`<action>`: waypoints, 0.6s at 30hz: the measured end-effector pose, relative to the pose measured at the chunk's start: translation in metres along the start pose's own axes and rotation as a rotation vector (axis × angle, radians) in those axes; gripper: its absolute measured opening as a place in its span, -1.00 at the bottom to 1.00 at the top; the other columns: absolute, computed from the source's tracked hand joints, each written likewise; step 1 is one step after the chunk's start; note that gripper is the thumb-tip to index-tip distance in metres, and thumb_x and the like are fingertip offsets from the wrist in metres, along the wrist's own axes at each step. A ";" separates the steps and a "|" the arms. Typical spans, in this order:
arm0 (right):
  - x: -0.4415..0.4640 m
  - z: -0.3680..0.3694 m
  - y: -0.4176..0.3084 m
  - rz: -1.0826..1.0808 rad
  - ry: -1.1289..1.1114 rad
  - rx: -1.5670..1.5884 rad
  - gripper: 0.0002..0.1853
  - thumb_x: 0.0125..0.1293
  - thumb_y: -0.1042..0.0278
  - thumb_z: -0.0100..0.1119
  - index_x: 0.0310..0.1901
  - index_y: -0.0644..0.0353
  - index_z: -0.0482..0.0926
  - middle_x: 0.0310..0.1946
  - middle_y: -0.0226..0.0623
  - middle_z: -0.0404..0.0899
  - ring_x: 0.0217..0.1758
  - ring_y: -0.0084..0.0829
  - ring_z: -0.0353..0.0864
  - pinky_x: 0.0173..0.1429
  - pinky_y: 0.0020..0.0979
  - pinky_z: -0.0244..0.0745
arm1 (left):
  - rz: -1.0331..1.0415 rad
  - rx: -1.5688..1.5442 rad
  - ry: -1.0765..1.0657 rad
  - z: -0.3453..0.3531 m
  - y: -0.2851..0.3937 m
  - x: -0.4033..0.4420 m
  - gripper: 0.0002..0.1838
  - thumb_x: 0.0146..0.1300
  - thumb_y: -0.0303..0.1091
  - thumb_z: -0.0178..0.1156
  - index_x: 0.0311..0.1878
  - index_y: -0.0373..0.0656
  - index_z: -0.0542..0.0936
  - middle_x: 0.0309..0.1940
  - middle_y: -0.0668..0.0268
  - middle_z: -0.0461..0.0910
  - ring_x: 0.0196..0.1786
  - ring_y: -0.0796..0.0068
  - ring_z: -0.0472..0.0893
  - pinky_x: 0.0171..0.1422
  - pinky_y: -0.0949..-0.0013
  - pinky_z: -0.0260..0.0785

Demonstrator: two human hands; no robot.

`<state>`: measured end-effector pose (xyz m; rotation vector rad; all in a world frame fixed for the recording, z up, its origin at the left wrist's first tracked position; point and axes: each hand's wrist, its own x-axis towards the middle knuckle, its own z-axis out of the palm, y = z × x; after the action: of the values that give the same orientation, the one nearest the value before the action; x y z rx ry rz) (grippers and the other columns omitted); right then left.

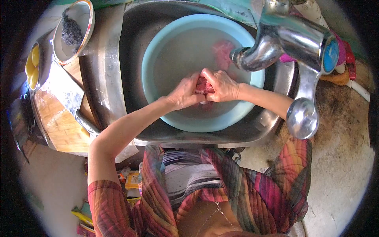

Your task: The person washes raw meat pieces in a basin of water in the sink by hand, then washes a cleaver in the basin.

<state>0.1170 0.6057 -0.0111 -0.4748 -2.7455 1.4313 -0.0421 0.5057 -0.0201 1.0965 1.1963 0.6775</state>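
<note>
Both my hands meet over a light blue basin (149, 51) of cloudy water in the sink. My left hand (184, 91) and my right hand (222, 86) are closed around a piece of red raw meat (203, 85). Part of the meat is hidden by my fingers. Another pinkish piece of meat (223, 54) lies in the water near the faucet's spout, beyond my right hand. The murky water hides the basin's bottom.
A chrome faucet (272, 43) reaches over the basin from the right. The steel sink (132, 79) surrounds it. Leftward are a cutting board (59, 130), a cleaver (67, 89), a bowl (90, 29) holding a dark scrubber (72, 33), and a dish of yellow pieces (32, 67).
</note>
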 end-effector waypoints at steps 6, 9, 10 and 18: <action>0.007 -0.008 0.005 0.099 -0.012 0.070 -0.46 -0.13 0.35 0.28 -0.12 0.30 0.22 -0.48 -0.07 0.51 -0.38 -0.08 0.57 -0.25 -0.14 0.48 | -0.139 -0.112 -0.038 -0.011 0.001 0.012 -0.29 -0.14 -0.25 0.31 0.13 -0.32 0.31 -0.21 0.09 0.57 -0.15 0.27 0.59 0.00 0.21 0.43; 0.002 -0.005 0.003 0.306 0.156 0.393 -0.27 -0.07 0.27 0.31 0.13 0.37 0.19 -0.12 0.01 0.48 -0.01 -0.15 0.50 0.08 -0.24 0.39 | -0.212 -0.283 -0.047 -0.026 0.004 0.018 -0.30 -0.11 -0.29 0.30 0.19 -0.21 0.34 -0.16 0.20 0.57 -0.12 0.43 0.57 0.01 0.28 0.44; 0.000 -0.004 -0.002 0.309 0.361 0.583 -0.19 -0.04 0.23 0.32 0.20 0.39 0.15 0.01 0.01 0.44 0.11 -0.17 0.45 0.18 -0.27 0.33 | -0.293 -0.407 -0.095 -0.029 0.006 0.017 -0.32 -0.09 -0.30 0.29 0.19 -0.18 0.36 -0.14 0.21 0.56 -0.10 0.43 0.56 0.02 0.30 0.44; 0.004 0.035 -0.036 0.475 0.515 0.261 -0.11 -0.06 0.07 0.41 0.22 0.31 0.15 -0.05 -0.06 0.55 -0.03 -0.18 0.59 0.06 -0.23 0.45 | -0.462 -0.845 0.106 -0.017 0.000 0.006 -0.44 0.14 -0.09 0.24 0.13 -0.19 0.39 -0.06 0.25 0.52 -0.06 0.41 0.56 -0.04 0.31 0.49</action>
<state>0.0990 0.5595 -0.0026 -1.3273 -2.0870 1.4462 -0.0562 0.5160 -0.0226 0.0740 1.0353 0.7689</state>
